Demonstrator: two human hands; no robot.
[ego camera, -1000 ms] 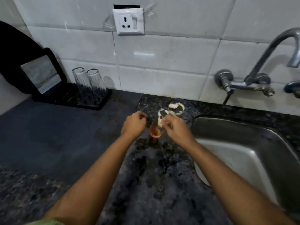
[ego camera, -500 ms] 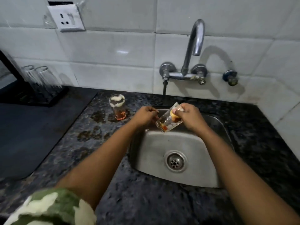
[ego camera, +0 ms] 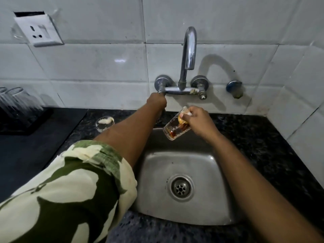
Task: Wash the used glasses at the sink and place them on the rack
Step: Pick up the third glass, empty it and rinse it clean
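Note:
My right hand (ego camera: 199, 121) grips a used glass (ego camera: 175, 129) by its rim, tilted over the back of the steel sink (ego camera: 206, 172); brown liquid and a yellowish scrap sit inside it. My left hand (ego camera: 157, 101) is closed around the left tap handle (ego camera: 162, 85) under the wall tap (ego camera: 189, 50). No water runs from the spout. A second used glass (ego camera: 104, 122) with white foam stands on the counter left of the sink, partly hidden by my left arm. Two clean glasses (ego camera: 15, 99) stand upside down on the black rack (ego camera: 35, 120) at the far left.
The dark granite counter (ego camera: 263, 137) surrounds the sink. A wall socket (ego camera: 39, 30) is on the tiles at the upper left. Another small valve (ego camera: 234, 87) sticks out of the wall right of the tap. The drain (ego camera: 181, 188) sits in the sink's middle.
My right hand carried the glass from the counter to over the sink. My left hand let go of the glass and reached up to the left tap handle.

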